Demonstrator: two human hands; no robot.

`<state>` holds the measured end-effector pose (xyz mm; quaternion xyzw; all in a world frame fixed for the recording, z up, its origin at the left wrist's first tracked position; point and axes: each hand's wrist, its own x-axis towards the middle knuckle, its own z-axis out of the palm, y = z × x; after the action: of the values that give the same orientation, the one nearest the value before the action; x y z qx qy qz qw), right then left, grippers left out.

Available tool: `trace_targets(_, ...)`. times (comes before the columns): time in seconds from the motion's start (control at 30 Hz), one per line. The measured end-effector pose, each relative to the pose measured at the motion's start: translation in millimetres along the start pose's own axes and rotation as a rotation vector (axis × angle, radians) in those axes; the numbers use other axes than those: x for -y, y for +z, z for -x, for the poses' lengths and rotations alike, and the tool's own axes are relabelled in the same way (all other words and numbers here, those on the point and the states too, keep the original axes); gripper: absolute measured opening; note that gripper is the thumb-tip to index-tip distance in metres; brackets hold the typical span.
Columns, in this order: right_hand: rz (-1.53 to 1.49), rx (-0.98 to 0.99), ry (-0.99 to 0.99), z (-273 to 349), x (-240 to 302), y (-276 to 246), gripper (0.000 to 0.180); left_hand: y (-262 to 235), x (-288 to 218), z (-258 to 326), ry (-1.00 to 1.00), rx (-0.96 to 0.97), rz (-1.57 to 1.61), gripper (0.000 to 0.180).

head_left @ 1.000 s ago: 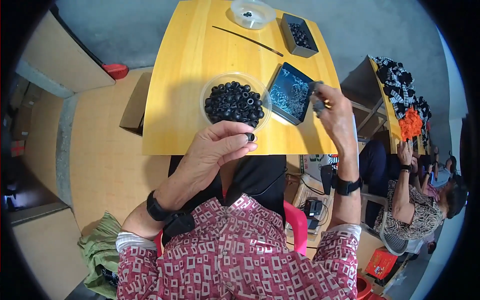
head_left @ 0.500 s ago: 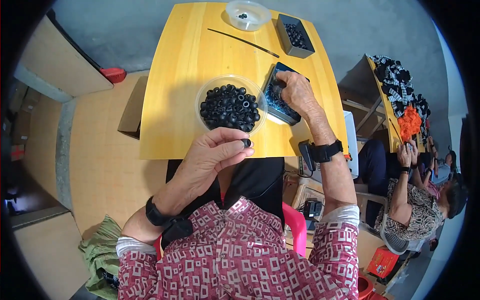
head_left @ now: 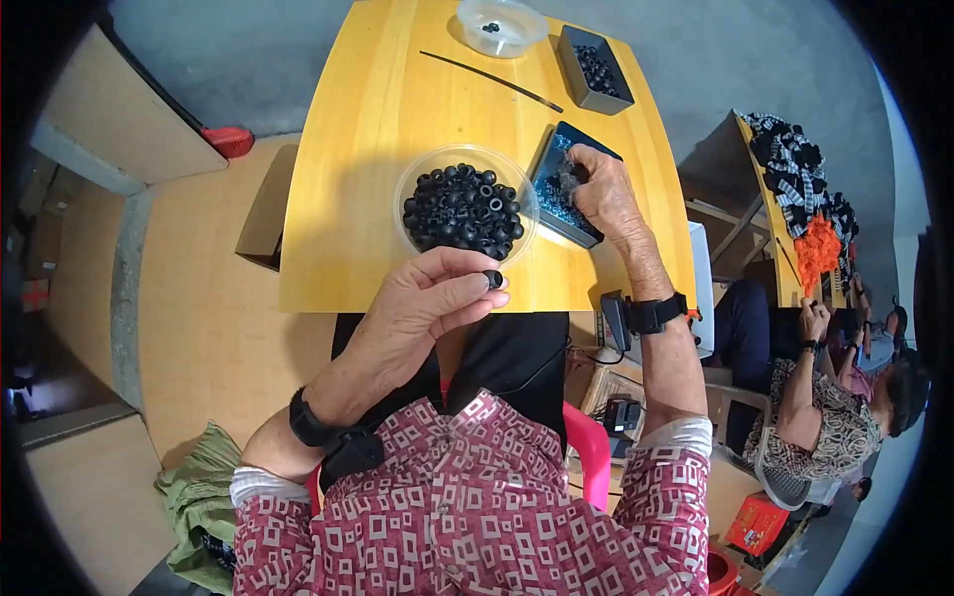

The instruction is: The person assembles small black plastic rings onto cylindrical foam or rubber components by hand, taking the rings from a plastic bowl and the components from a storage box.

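Between the thumb and fingers of my left hand (head_left: 432,293) is a small black ring-like bead (head_left: 493,279), held just above the table's front edge. Beyond it stands a clear round tub (head_left: 400,204) heaped with black beads (head_left: 463,211) of the same kind. My right hand (head_left: 604,194) is over a dark rectangular tray (head_left: 574,234), its thumb and fingers closed together. A blurred greyish clump shows at those fingertips, and I cannot make out what it is. Small shiny blue bits (head_left: 556,199) cover the tray's bottom.
On the yellow wooden table (head_left: 348,119) lie a thin dark stick (head_left: 492,79), a clear bowl (head_left: 525,42) with a few black pieces and a dark box (head_left: 604,101) of black pieces. At right, a person (head_left: 820,397) works by a table with orange material (head_left: 817,256).
My right hand has lifted slightly and shifted right within the tray, uncovering more blue bits; a greyish clump now shows at its fingertips. My left hand still holds the bead.
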<state>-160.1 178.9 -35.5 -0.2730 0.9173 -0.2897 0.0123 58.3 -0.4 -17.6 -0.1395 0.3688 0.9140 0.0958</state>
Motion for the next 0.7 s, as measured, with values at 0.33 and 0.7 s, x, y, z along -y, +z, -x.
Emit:
trace_targets(0.33,-0.51,-0.002,0.068,31.7,29.5,-24.7,0.015,1.5,1.0,-1.7,0.014,0.0,0.043,0.018)
trace_targets(0.7,-0.868,0.236,-0.125,104.1,81.4,-35.1,0.016,2.6,10.4,-2.1,-0.002,0.066,0.096,0.02)
